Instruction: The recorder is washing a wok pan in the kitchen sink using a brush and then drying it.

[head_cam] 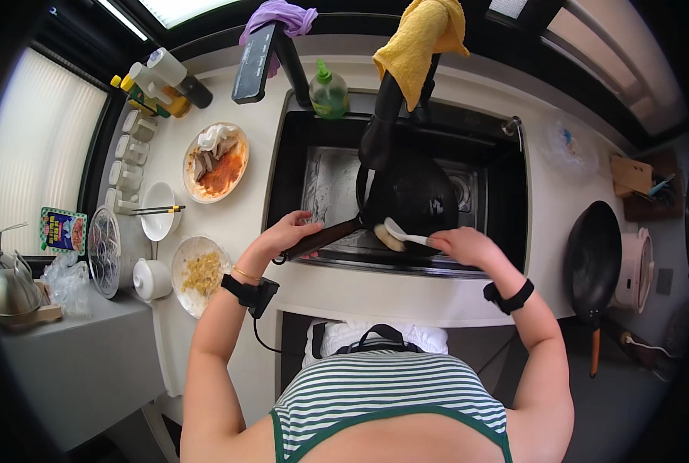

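Note:
My left hand [292,234] grips the dark handle [328,238] of a black wok [416,191] that rests tilted in the black sink [509,226]. The white handle of a dish brush [405,236] is in my right hand [463,244], and its pale bristles are at the wok's near edge, close to the handle joint. A black faucet [379,130] with a yellow cloth [422,43] draped over it reaches above the wok. The sink's metal bottom looks wet.
Left of the sink are a plate of food scraps [237,173], a white bowl [162,223] with chopsticks and a plate of yellow food [220,249]. A green soap bottle [328,95] stands behind. A second wok [593,260] lies at the right, its handle past the counter edge.

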The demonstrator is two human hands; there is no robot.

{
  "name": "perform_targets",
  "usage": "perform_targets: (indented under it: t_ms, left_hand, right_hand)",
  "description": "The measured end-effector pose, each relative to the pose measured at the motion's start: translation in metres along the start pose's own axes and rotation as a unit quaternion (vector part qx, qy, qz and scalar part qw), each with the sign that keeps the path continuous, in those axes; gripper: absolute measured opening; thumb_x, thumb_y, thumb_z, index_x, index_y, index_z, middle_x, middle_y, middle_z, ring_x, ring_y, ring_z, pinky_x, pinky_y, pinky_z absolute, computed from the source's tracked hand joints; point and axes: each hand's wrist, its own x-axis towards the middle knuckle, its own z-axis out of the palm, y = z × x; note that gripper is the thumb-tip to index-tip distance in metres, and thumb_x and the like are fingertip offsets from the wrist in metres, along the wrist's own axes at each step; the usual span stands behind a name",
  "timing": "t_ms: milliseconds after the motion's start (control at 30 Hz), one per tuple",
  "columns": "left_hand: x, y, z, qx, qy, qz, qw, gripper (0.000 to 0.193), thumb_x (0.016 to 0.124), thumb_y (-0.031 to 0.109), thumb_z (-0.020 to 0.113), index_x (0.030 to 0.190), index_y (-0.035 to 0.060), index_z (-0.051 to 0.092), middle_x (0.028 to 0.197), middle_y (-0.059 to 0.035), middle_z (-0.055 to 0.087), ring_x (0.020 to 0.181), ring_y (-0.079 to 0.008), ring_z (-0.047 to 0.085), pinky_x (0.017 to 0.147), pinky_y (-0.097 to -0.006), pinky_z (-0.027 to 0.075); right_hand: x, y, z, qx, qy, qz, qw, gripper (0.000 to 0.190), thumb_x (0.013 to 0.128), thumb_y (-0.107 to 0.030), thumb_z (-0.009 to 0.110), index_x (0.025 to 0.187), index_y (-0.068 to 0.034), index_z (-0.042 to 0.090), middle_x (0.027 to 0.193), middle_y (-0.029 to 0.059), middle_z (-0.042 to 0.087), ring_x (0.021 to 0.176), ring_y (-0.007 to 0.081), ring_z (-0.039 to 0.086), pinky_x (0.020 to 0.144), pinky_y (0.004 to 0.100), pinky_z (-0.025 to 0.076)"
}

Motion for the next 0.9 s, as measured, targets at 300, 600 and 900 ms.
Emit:
perform_targets:
  t_ms: [300, 600, 900]
  left_hand:
    - [-0.009, -0.002, 0.018, 0.070, -0.108, -0.078, 0.989, 0.026, 0.086, 0.021, 0.068, 0.099, -0.0017, 0.065, 0.083, -0.0037, 0.067, 0.062, -0.0073, 0.059, 0.059, -0.0195, 0.049]
    - [-0.005, -0.012, 0.030, -0.122, -0.246, -0.158, 0.948, 0.019, 0.082, 0.002, 0.063, 0.094, 0.0004, 0.049, 0.067, -0.0024, 0.050, 0.052, -0.0090, 0.050, 0.047, -0.0217, 0.040]
    - [-0.017, -0.042, 0.035, -0.334, -0.243, -0.147, 0.899, 0.024, 0.083, 0.001, 0.060, 0.104, 0.0006, 0.049, 0.067, -0.0006, 0.049, 0.049, -0.0077, 0.047, 0.044, -0.0209, 0.035]
  right_hand:
    - [0.109, 0.091, 0.090, -0.216, 0.147, 0.009, 0.965, 0.020, 0.090, -0.023, 0.050, 0.089, -0.008, 0.063, 0.074, 0.0138, 0.067, 0.070, 0.0336, 0.067, 0.062, 0.0470, 0.054]
    - [0.129, 0.091, 0.076, -0.210, 0.115, 0.042, 0.970, 0.014, 0.083, -0.013, 0.055, 0.085, -0.005, 0.067, 0.078, 0.0177, 0.067, 0.078, 0.0347, 0.068, 0.064, 0.0451, 0.055]
    - [0.140, 0.068, 0.063, -0.178, 0.050, 0.027, 0.982, 0.021, 0.091, -0.020, 0.049, 0.089, -0.005, 0.064, 0.082, 0.0171, 0.067, 0.076, 0.0373, 0.066, 0.065, 0.0504, 0.053]
